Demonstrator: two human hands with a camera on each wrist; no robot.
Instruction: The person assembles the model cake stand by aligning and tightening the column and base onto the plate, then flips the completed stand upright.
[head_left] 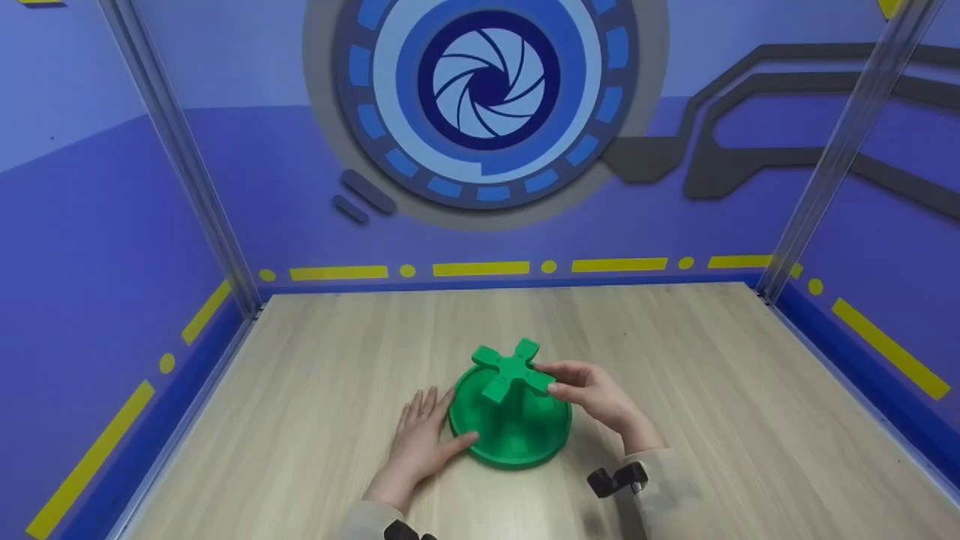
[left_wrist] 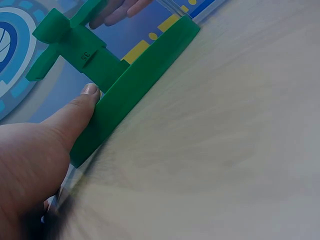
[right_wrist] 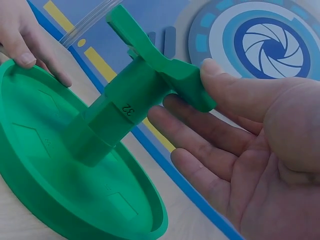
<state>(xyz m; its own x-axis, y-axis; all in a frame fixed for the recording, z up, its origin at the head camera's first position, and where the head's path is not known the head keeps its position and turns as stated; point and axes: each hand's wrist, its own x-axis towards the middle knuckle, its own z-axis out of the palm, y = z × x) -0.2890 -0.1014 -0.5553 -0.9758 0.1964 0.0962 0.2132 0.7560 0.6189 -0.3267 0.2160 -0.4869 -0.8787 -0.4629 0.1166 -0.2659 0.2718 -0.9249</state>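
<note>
A round green dish (head_left: pixel 517 454) with a raised rim lies on the table. From its middle rises a stepped green post (right_wrist: pixel 125 102), marked 32 on one side and 35 (left_wrist: pixel 86 56) on another. On top of the post sits a green four-armed knob (head_left: pixel 514 370). My right hand (head_left: pixel 592 394) pinches one arm of this knob, thumb (right_wrist: pixel 212 70) on top and fingers beneath. Against the dish's left side rests my left hand (head_left: pixel 421 442), its fingers straight and spread along the outside. Its thumb (left_wrist: pixel 82 107) touches the rim.
The wooden table (head_left: pixel 337 352) reaches to a blue back wall (head_left: pixel 247 187) printed with a round emblem. Blue side walls and metal corner posts (head_left: pixel 180 142) enclose it. Dark straps (head_left: pixel 619 478) sit on both sleeves.
</note>
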